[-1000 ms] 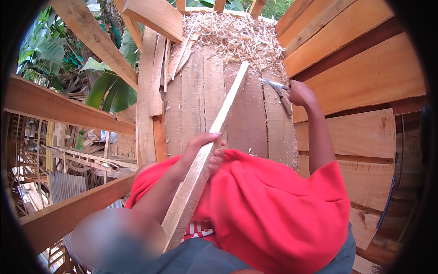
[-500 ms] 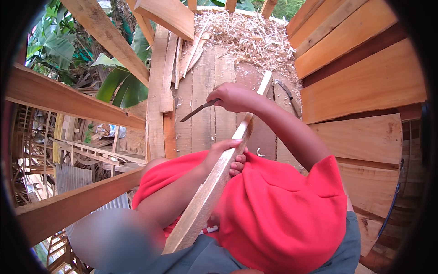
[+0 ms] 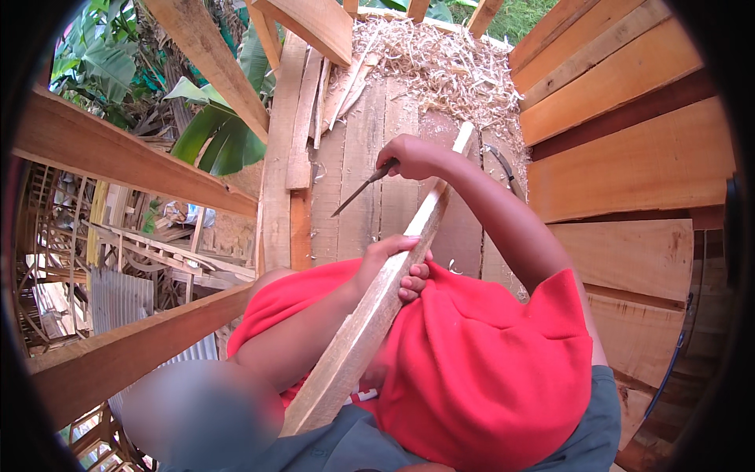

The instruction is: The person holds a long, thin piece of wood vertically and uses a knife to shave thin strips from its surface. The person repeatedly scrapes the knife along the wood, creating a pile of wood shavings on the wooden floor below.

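A long, pale squared length of wood (image 3: 370,318) slants from my lap up and away to the right, over the plank floor. My left hand (image 3: 399,267) is wrapped round its middle, thumb on the upper side and fingers curled beneath, close against my red shirt. Farther up, my right hand (image 3: 410,157) grips the dark handle of a knife (image 3: 358,198). The narrow blade points down and to the left, apart from the wood. My right forearm passes over the wood's far part.
Curled shavings (image 3: 444,67) cover the far end of the plank floor (image 3: 358,157). A curved sickle-like blade (image 3: 501,165) lies right of the wood. Loose boards (image 3: 300,149) lie along the left, beside slanting timber rails (image 3: 141,161). Plank walling (image 3: 621,169) stands at the right.
My right hand has turned slightly, and the knife blade now points more steeply down with its narrow side showing. My left hand keeps its grip. The view has shifted a little.
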`<state>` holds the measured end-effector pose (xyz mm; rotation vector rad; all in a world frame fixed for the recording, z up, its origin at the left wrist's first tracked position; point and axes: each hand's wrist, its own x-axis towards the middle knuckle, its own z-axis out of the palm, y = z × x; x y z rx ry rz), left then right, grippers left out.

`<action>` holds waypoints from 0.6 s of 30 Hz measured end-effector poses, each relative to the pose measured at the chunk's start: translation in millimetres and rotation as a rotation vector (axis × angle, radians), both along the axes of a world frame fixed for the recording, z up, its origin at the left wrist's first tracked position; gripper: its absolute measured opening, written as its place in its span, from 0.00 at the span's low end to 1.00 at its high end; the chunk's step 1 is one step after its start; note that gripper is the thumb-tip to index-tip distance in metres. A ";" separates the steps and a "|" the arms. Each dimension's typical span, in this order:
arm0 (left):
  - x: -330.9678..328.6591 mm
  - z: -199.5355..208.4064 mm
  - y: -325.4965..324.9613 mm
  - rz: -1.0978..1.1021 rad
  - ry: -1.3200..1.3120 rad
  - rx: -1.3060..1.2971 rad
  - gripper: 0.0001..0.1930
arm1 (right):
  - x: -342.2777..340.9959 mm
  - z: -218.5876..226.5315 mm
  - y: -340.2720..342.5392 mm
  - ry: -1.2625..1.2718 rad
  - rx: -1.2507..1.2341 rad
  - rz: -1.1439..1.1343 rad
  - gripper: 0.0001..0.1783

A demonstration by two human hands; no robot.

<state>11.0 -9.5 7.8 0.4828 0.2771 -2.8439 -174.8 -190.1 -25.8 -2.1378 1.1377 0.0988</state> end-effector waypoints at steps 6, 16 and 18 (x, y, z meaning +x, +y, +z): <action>0.4 -0.7 0.9 -0.013 -0.009 -0.004 0.20 | 23.2 -27.2 9.8 0.138 -0.276 -0.372 0.07; 4.6 -1.2 -3.4 0.014 0.019 -0.001 0.20 | -7.5 -6.9 -14.6 0.053 -0.156 -0.240 0.13; 5.1 -0.4 -3.8 0.009 0.019 -0.006 0.20 | -3.8 -15.3 -16.7 0.031 -0.142 -0.292 0.13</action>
